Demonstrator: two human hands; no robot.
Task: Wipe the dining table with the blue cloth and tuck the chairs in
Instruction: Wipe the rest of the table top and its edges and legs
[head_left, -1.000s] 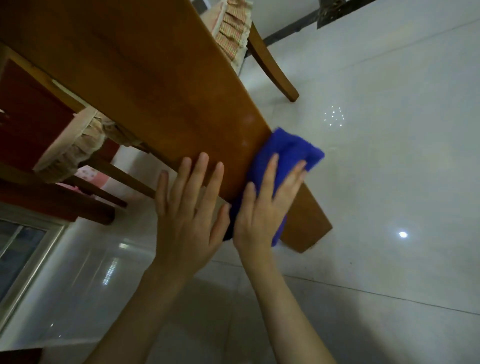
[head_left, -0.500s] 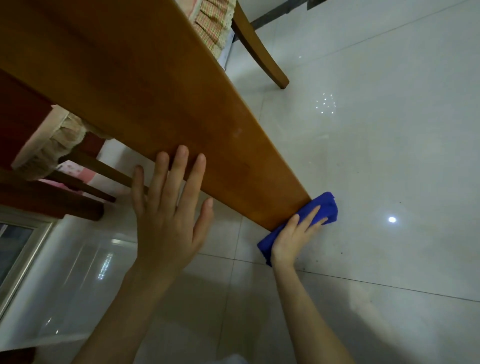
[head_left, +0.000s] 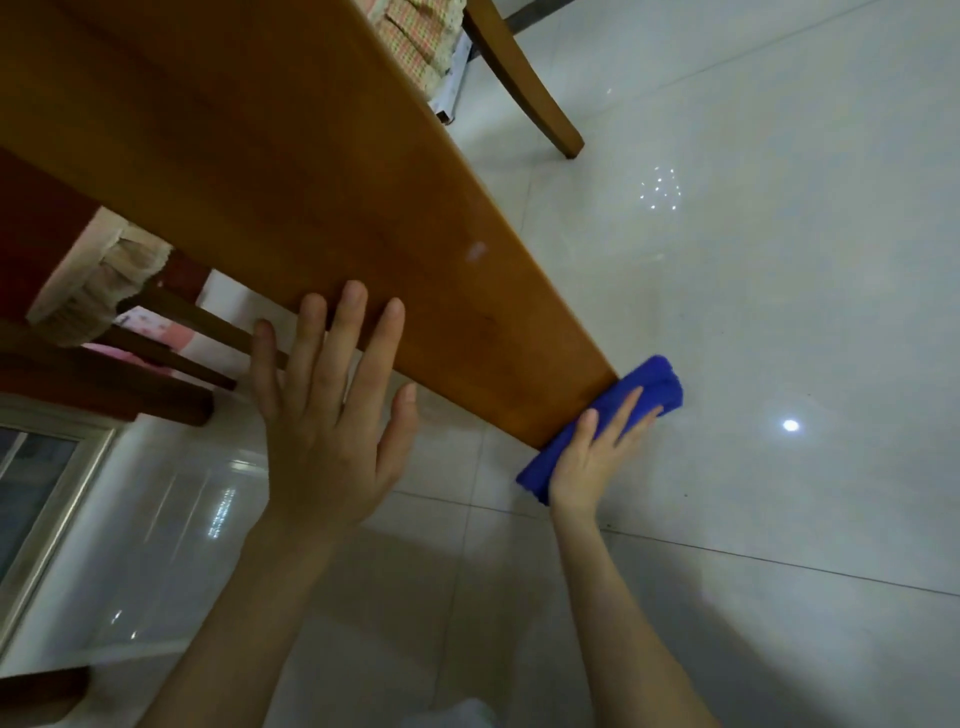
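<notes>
The brown wooden dining table (head_left: 270, 171) runs from the upper left down to a near corner at centre right. My right hand (head_left: 592, 457) presses the folded blue cloth (head_left: 652, 384) against the table's end edge at that corner. My left hand (head_left: 327, 415) lies flat and spread, fingertips resting on the table's near long edge, holding nothing. One chair with a checked cushion (head_left: 415, 47) stands at the top, its curved wooden leg (head_left: 524, 78) out on the floor. Another chair's frilled cushion (head_left: 98, 280) shows under the table at left.
Glossy white floor tiles (head_left: 753, 312) fill the right and bottom and carry light reflections. A window or door frame (head_left: 47, 509) stands at the lower left. Dark wooden chair rails (head_left: 104, 384) cross under the table at left.
My right hand has slid the blue cloth from the table's side edge down to its end corner and stays there. My left hand keeps resting on the table's long edge.
</notes>
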